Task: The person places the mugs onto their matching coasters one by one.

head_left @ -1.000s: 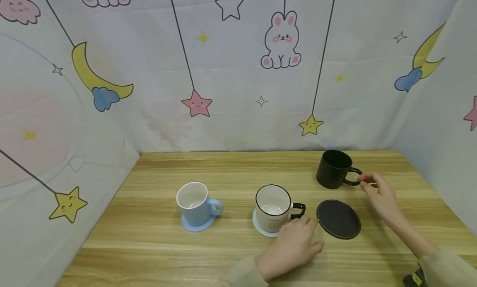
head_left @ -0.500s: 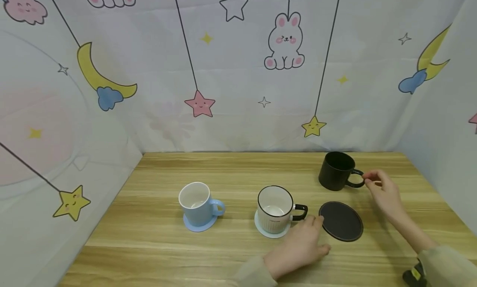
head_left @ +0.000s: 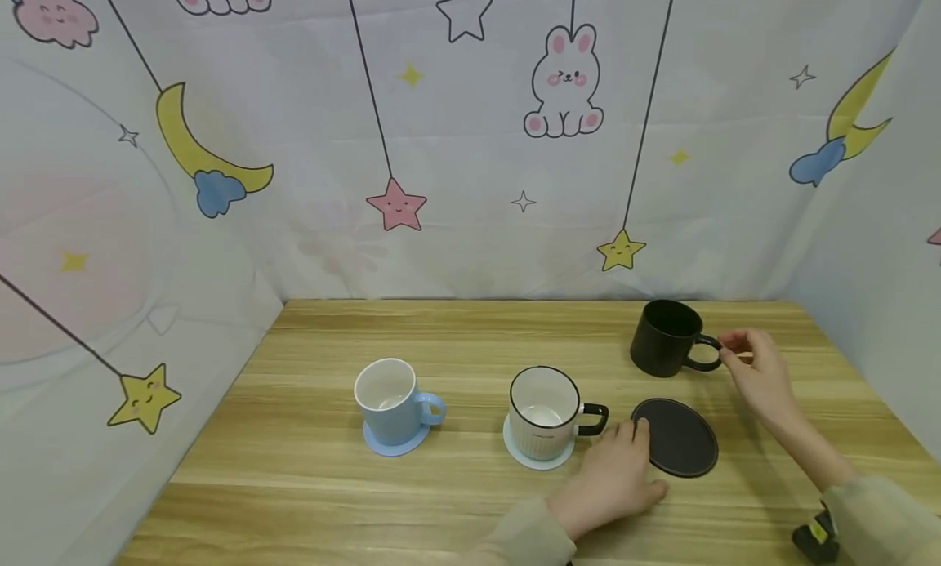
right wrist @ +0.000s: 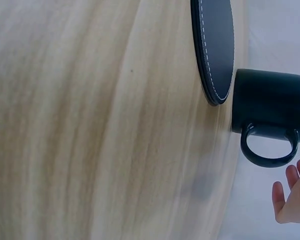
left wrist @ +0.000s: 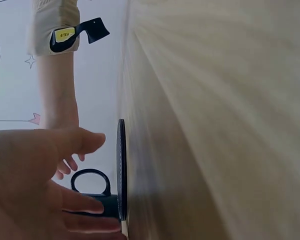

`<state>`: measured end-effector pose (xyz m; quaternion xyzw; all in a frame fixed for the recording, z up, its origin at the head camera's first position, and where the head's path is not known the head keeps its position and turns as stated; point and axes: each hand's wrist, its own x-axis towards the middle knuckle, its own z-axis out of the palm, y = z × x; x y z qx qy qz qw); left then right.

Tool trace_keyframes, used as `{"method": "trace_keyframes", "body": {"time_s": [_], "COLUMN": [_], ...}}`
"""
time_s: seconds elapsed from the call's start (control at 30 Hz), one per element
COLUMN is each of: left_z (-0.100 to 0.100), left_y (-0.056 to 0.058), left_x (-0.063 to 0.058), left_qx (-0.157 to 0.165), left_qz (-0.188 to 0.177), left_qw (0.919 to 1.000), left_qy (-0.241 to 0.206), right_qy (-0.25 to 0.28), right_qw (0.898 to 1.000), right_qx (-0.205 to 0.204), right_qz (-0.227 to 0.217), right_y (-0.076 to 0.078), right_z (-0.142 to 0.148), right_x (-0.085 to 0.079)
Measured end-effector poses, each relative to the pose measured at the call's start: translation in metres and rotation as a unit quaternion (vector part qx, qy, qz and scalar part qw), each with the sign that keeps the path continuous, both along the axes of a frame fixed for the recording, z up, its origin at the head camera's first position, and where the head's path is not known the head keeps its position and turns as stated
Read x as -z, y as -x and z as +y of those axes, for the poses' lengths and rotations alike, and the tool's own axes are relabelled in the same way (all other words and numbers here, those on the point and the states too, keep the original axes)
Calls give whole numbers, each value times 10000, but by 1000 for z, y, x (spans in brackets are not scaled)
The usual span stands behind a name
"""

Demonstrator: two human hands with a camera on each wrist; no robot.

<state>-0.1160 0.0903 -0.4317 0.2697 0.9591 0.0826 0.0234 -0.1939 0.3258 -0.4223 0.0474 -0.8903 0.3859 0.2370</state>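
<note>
In the head view my left hand (head_left: 613,476) reaches over the left edge of a round black coaster (head_left: 680,439). Its fingers are extended and the thumb is apart; whether the fingertips touch the coaster, I cannot tell. At the back right stands a black mug (head_left: 662,341), upright on the table behind the coaster, handle to the right. Beside that handle is my right hand (head_left: 764,378), thumb and forefinger at its outer edge. The right wrist view shows the loose fingers (right wrist: 291,175) near the handle, not wrapped round it; the thumb is hidden there.
A white ribbed mug (head_left: 544,435) with a black rim and handle stands on a pale coaster (head_left: 540,465), left of my left hand. Further left, a light blue mug (head_left: 390,415) sits on a blue coaster (head_left: 390,450). Printed cloth (head_left: 470,256) hangs behind the wooden table (head_left: 316,501).
My left hand has moved right, from beside the white mug's handle to the black coaster's edge. My right hand has shifted slightly outward at the black mug's handle. The mugs stay put.
</note>
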Motion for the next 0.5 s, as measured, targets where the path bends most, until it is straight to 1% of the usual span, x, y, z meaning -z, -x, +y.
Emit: {"method": "trace_keyframes", "body": {"time_s": [0.1, 0.17, 0.4, 0.5], "left_z": [7, 10, 17, 20], "left_y": [2, 3, 9, 12], "left_x": [1, 1, 3, 4], "left_qx": [-319, -479, -617, -788], "left_qz": [-171, -267, -331, -512], "left_qw": [9993, 9984, 9974, 9955], "left_qy": [52, 97, 140, 126], "right_qy": [-14, -23, 22, 72], "right_qw": [9999, 9997, 9994, 9992], "right_qx": [-10, -7, -58, -39], "right_qz": [-162, -249, -327, -389], "right_y": [0, 1, 7, 11], "right_z": [-1, -2, -1, 0], "right_x": [-2, -3, 0, 1]}}
